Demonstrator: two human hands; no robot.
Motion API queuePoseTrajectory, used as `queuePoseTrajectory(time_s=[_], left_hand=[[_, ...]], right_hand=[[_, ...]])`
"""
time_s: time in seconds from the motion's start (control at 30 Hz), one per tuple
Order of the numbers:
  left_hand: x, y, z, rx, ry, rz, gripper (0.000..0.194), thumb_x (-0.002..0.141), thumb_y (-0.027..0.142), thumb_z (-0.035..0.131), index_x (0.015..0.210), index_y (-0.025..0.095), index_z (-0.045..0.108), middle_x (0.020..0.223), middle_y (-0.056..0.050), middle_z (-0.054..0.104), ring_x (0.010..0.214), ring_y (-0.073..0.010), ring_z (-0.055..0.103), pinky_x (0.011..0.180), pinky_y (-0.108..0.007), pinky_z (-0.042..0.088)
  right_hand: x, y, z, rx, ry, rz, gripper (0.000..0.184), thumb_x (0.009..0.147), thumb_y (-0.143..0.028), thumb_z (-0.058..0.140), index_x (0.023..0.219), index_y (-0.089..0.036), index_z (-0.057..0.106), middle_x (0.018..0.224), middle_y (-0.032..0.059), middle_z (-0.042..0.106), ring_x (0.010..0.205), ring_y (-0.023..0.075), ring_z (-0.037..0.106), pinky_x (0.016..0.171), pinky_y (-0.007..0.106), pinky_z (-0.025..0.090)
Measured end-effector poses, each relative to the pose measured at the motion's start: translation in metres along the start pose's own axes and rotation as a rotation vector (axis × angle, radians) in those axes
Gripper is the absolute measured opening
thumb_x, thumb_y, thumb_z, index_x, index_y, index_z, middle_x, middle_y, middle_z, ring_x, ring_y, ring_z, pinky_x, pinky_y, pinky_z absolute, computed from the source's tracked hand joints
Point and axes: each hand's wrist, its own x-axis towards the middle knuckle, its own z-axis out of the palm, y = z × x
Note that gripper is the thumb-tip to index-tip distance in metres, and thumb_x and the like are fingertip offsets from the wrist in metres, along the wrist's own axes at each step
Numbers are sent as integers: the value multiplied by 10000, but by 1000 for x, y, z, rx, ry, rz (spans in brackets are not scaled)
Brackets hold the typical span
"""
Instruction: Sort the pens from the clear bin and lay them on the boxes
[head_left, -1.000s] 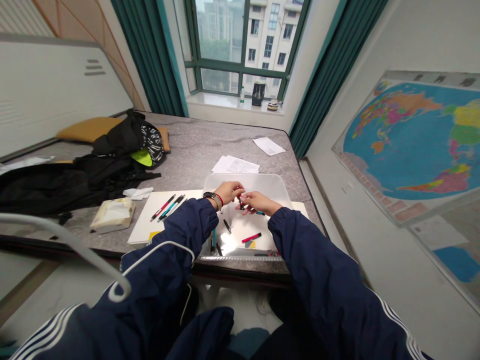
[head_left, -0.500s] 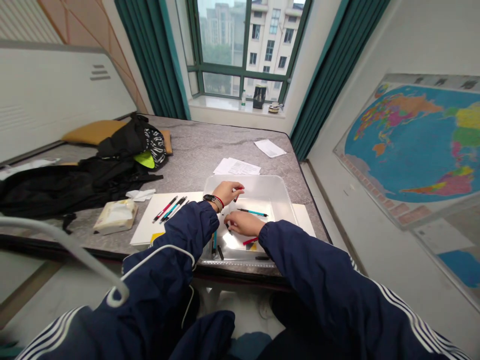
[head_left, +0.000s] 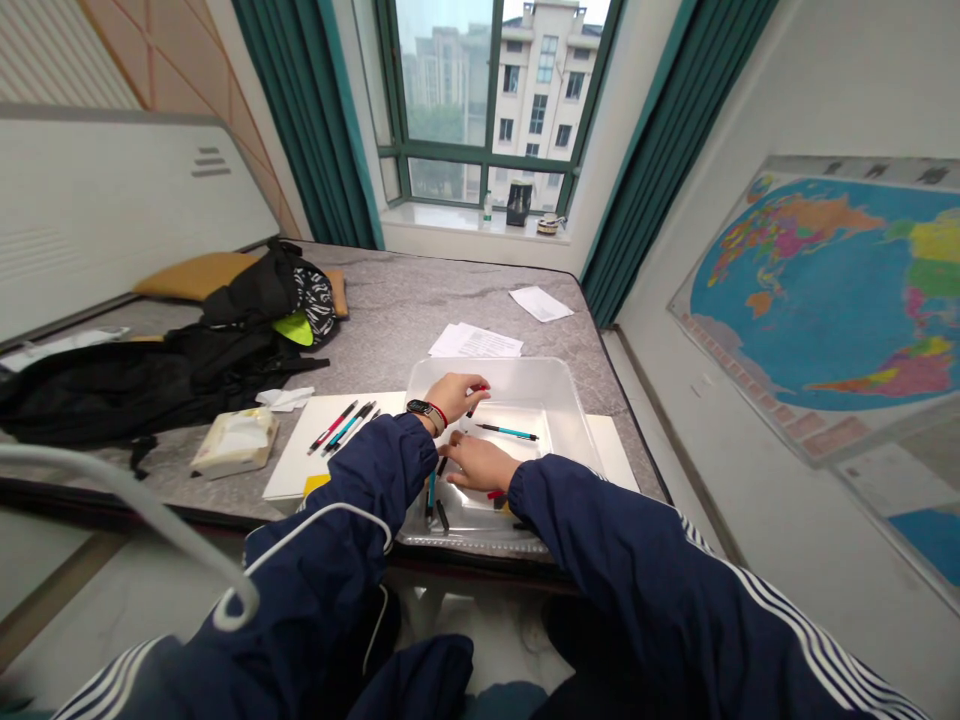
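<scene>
Red-and-black pen [head_left: 474, 400] stands pinched in the fingertips of my left hand [head_left: 453, 398], just inside the far half of the clear tub [head_left: 489, 375]. My right hand [head_left: 480, 465] lies open and flat in the tub, fingers spread, holding nothing I can see. A teal pen [head_left: 507, 432] lies beyond it; two pens [head_left: 436, 503] lie nearer me. Left of the tub, a white board [head_left: 289, 470] carries other pens [head_left: 345, 428].

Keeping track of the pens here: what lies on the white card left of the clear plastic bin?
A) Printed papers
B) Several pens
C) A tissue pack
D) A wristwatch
B: pens lie side by side on the white card, left of the clear plastic bin.
</scene>
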Motion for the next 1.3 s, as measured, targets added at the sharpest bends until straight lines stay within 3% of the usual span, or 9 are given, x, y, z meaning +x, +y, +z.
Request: queuePoseTrajectory(time_s=[0.2, 0.3, 0.43, 0.63, 0.77, 0.83, 1.0, 1.13, 1.3], left_hand=[[-2, 0, 1, 61, -27, -24, 259, 885, 392, 604, 1024, 221, 739, 891, -34, 755, 731, -165, 656, 706, -254, 466], [-2, 0, 1, 66, -29, -32, 250, 880, 383, 611, 1018, 219, 739, 871, -33, 754, 723, -167, 653, 696, -256, 459], [-2, 1, 0, 58, -4, -24, 252, 903, 372, 569, 1014, 215, 732, 883, -34, 751, 730, -166, 649, 703, -258, 455], [-5, 4, -1, 63, 6, -25, 254, 911, 367, 547, 998, 214, 729, 873, -35, 745, 716, -167, 642, 690, -260, 453], [-6, 4, 0, 73, 4, -15, 263, 916, 366, 536, 999, 207, 728, 839, -39, 740, 704, -165, 641, 694, -261, 457], [-6, 3, 0, 73, 9, -13, 264, 915, 368, 537, 1002, 206, 726, 853, -41, 741, 706, -163, 641, 695, -261, 457], [-3, -1, -1, 86, 64, -3, 274, 913, 399, 547, 974, 202, 727, 879, -46, 733, 740, -172, 635, 701, -272, 457], [-1, -4, -1, 113, 140, -13, 283, 923, 393, 534, 995, 194, 723, 890, -57, 720, 763, -181, 624, 715, -285, 454], [1, -2, -3, 81, 151, 13, 294, 943, 354, 501, 961, 171, 731, 856, -72, 715, 789, -186, 626, 746, -285, 454]], right_hand=[[5, -1, -3, 2, -26, 28, 322, 890, -338, 623, 1167, -175, 643, 1080, 118, 624, 920, 223, 626, 795, 307, 453], [4, -2, -7, 10, -48, 85, 372, 938, -457, 536, 1133, -161, 645, 1019, 119, 667, 893, 224, 639, 764, 300, 450], [3, -4, -8, -65, -108, 114, 395, 980, -454, 428, 1072, -151, 663, 983, 127, 703, 889, 232, 658, 759, 310, 459], [4, -11, -4, -126, -98, 259, 351, 912, -398, 505, 992, -118, 700, 1000, 171, 707, 950, 280, 669, 784, 342, 488], [2, -18, -8, -100, -36, 329, 346, 833, -315, 555, 1094, -106, 645, 1001, 171, 698, 910, 287, 676, 742, 356, 511], [2, -20, -10, -91, -16, 324, 377, 810, -285, 561, 1142, -113, 614, 998, 158, 695, 901, 282, 676, 731, 356, 518], [1, -22, -9, -121, -39, 276, 257, 821, -269, 553, 1015, -139, 662, 1013, 145, 683, 902, 271, 678, 741, 344, 523], [0, -22, -9, -158, -45, 256, 266, 843, -303, 574, 1020, -127, 668, 1013, 156, 681, 947, 282, 672, 773, 350, 524], [0, -21, -16, -178, -69, 300, 229, 865, -145, 505, 1038, -112, 652, 1005, 168, 688, 941, 268, 682, 775, 342, 525]])
